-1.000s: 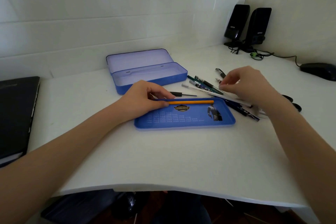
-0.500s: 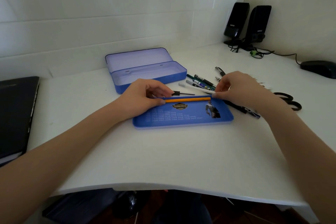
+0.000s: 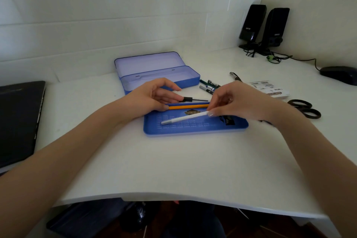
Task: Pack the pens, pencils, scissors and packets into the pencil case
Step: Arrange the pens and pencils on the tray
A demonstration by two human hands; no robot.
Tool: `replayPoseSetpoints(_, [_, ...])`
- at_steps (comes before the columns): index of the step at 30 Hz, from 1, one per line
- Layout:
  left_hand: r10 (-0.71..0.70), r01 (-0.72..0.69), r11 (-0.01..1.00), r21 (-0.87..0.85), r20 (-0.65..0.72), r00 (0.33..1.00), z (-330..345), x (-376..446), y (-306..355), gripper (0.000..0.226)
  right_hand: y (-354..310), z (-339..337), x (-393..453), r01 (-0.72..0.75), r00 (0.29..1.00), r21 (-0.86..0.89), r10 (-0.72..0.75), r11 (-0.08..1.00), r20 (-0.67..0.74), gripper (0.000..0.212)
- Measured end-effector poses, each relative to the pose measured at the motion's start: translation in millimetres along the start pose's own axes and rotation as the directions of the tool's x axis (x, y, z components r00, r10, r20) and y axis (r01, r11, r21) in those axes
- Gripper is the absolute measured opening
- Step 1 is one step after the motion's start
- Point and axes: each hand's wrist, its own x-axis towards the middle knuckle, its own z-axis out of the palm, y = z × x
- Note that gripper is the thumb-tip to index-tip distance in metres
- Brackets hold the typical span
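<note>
White pen being pinched at one end by right hand, angled over blue tray on worktop. Yellow pencil being pressed at its end by left hand, fingers loosely curled. Open pencil case lying behind. Pens, packet, scissors lying at right.

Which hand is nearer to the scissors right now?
Right. The right hand hovers over the blue tray's right end, pinching a white pen, just left of the scissors. The left hand rests at the tray's far-left corner.
</note>
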Motion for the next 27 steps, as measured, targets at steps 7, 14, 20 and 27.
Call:
replayPoseSetpoints(7, [-0.006,0.007,1.0,0.01,-0.018,1.0,2,0,0,0.043,-6,31,11,0.074,0.983,-0.102,-0.09,0.992,-0.16,0.016])
replayPoseSetpoints(14, [0.023,-0.024,0.993,0.113,0.01,1.0,6,-2,2,0.043,-2,46,22,0.09,0.936,-0.269,-0.173,0.959,-0.305,0.023])
replayPoseSetpoints(20, [0.039,-0.038,0.991,0.125,-0.005,0.999,6,-2,3,0.04,6,2,15,-0.055,0.832,-0.283,-0.112,0.958,-0.543,0.016])
replayPoseSetpoints(27, [0.04,-0.04,0.997,0.066,-0.001,0.999,5,-3,3,0.041,26,-8,10,-0.313,0.862,-0.347,0.111,0.884,-0.495,0.003])
